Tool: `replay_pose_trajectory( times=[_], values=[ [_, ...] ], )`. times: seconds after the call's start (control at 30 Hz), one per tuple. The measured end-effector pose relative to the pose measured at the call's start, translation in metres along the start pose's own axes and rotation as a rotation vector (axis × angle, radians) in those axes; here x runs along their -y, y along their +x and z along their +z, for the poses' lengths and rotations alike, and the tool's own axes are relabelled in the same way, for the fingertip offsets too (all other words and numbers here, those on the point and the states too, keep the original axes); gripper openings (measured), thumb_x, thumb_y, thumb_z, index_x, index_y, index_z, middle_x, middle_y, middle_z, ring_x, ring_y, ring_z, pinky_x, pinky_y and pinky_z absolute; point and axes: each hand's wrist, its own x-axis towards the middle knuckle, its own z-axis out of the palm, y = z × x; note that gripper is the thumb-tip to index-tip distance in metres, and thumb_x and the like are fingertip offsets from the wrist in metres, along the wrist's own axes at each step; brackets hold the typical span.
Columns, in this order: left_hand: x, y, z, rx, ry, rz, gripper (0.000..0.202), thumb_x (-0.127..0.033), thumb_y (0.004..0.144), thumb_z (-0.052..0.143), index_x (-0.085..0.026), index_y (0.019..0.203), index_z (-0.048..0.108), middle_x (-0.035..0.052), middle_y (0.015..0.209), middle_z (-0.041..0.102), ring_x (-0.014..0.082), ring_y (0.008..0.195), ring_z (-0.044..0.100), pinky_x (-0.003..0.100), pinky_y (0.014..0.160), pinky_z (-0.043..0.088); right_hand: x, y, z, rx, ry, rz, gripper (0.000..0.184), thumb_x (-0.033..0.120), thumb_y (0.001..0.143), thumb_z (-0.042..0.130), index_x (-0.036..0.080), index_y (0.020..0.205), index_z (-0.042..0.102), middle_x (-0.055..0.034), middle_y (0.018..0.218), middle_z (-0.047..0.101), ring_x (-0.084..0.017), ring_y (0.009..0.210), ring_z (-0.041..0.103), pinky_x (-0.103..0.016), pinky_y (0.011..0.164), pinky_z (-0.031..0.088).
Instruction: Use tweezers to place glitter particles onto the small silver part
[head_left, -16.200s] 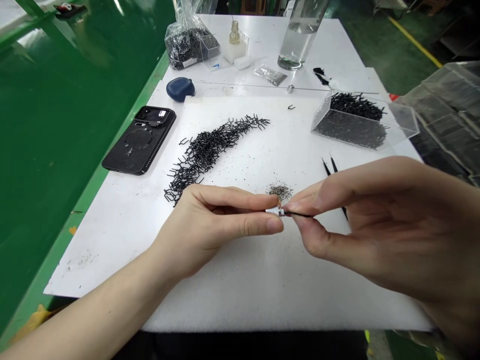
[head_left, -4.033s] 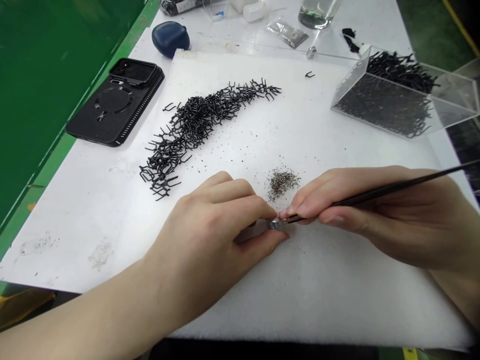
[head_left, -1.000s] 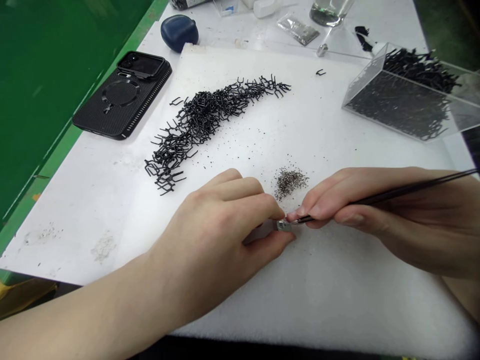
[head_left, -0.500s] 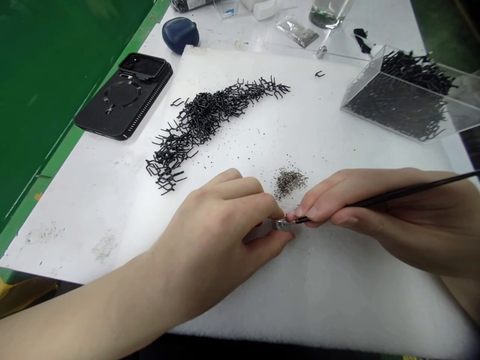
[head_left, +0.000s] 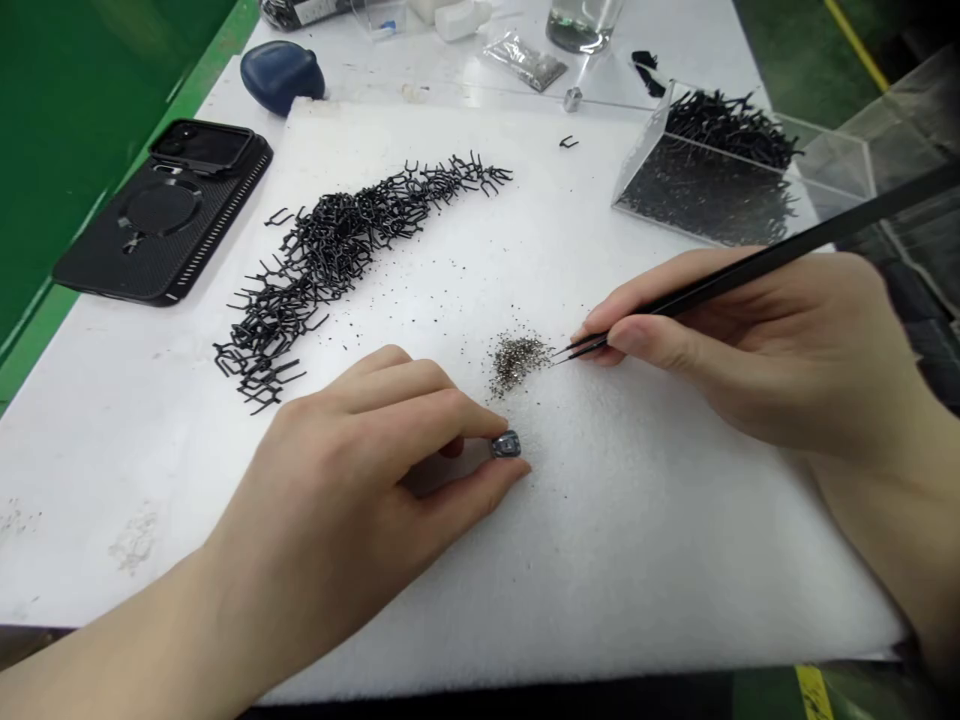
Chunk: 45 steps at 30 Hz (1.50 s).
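Note:
Between thumb and forefinger, my left hand (head_left: pixel 375 470) pinches a small shiny metal piece (head_left: pixel 506 444) with a recessed end, just above the white foam sheet (head_left: pixel 637 560). My right hand (head_left: pixel 750 350) grips black tweezers (head_left: pixel 720 272) like a pen. Their fine tips are slightly apart at the right edge of a little heap of tiny brownish metal bits (head_left: pixel 517 360). I cannot make out anything between the tips. Beyond my left hand, a long curved pile of black forked pieces (head_left: pixel 337 240) lies on the foam.
A clear box (head_left: pixel 705 190) of black pieces stands at the back right. To the left lie a black phone (head_left: pixel 161 215) and a dark blue case (head_left: pixel 282 76). A glass of water (head_left: pixel 583 25), a small plastic bag (head_left: pixel 525 60) and a metal nut-like piece (head_left: pixel 572 98) are at the back.
The tweezers in my right hand have left the metal piece and moved up and away to the edge of the little heap. My left hand still holds the piece. The whole view has shifted.

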Motion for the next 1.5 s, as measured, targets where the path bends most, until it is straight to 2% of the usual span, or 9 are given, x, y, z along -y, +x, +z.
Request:
replay_pose_trajectory(
  times=[0.2,0.4,0.77,0.97,1.1,1.23,1.5],
  values=[
    [-0.001,-0.003,0.002,-0.001,0.017,-0.009,0.001,-0.026,0.084,0.078,-0.026,0.085,0.077,-0.0046,0.073,0.068,0.0093,0.069,0.062,0.022,0.061,0.048,-0.001,-0.003,0.000,0.028,-0.042,-0.019,0.004,0.031,0.089,0.078,0.031,0.092,0.081,0.0015,0.088,0.080,-0.020,0.082,0.074,-0.036,0.073,0.060],
    [0.002,0.000,0.004,-0.005,0.034,-0.004,0.002,-0.026,0.084,0.077,-0.025,0.085,0.076,-0.0046,0.073,0.069,0.0093,0.069,0.062,0.021,0.062,0.047,-0.001,-0.003,-0.001,0.037,-0.072,-0.037,0.004,0.031,0.089,0.079,0.032,0.092,0.081,0.0029,0.091,0.080,-0.018,0.084,0.073,-0.034,0.075,0.060],
    [0.000,0.001,0.002,0.005,0.031,0.018,0.005,-0.024,0.083,0.078,-0.023,0.080,0.075,-0.0038,0.070,0.067,0.0105,0.067,0.061,0.023,0.061,0.048,-0.002,-0.002,-0.001,0.045,-0.056,-0.043,0.005,0.029,0.088,0.079,0.032,0.092,0.081,0.0030,0.091,0.080,-0.019,0.086,0.074,-0.035,0.076,0.061],
    [0.000,0.000,0.000,-0.001,0.024,0.014,0.004,-0.024,0.084,0.079,-0.021,0.081,0.077,-0.0037,0.070,0.067,0.0102,0.068,0.061,0.022,0.060,0.048,0.008,-0.003,0.001,0.001,0.000,0.012,0.003,0.030,0.088,0.079,0.029,0.088,0.081,-0.0008,0.085,0.080,-0.019,0.078,0.075,-0.034,0.070,0.062],
    [0.000,0.000,0.001,-0.010,0.002,0.024,0.002,-0.022,0.084,0.080,-0.021,0.084,0.080,-0.0032,0.071,0.069,0.0102,0.069,0.062,0.022,0.060,0.049,0.016,-0.008,0.006,0.122,0.068,0.021,0.005,0.026,0.090,0.076,0.029,0.090,0.080,-0.0005,0.089,0.081,-0.022,0.085,0.077,-0.034,0.076,0.064],
    [0.002,0.000,0.002,-0.012,-0.021,0.026,0.003,-0.019,0.085,0.079,-0.017,0.083,0.081,-0.0018,0.068,0.068,0.0108,0.069,0.061,0.023,0.062,0.050,0.014,-0.011,0.009,0.263,0.120,-0.011,0.020,0.015,0.088,0.075,0.031,0.099,0.079,0.0012,0.093,0.080,-0.021,0.089,0.077,-0.032,0.075,0.064],
    [0.000,-0.001,0.003,-0.017,-0.017,0.033,0.005,-0.018,0.085,0.078,-0.015,0.084,0.082,-0.0013,0.068,0.067,0.0113,0.069,0.061,0.023,0.062,0.049,0.011,-0.010,0.010,0.288,0.105,-0.037,0.024,0.013,0.085,0.078,0.031,0.100,0.079,0.0008,0.097,0.080,-0.022,0.091,0.077,-0.031,0.074,0.064]
  ],
)
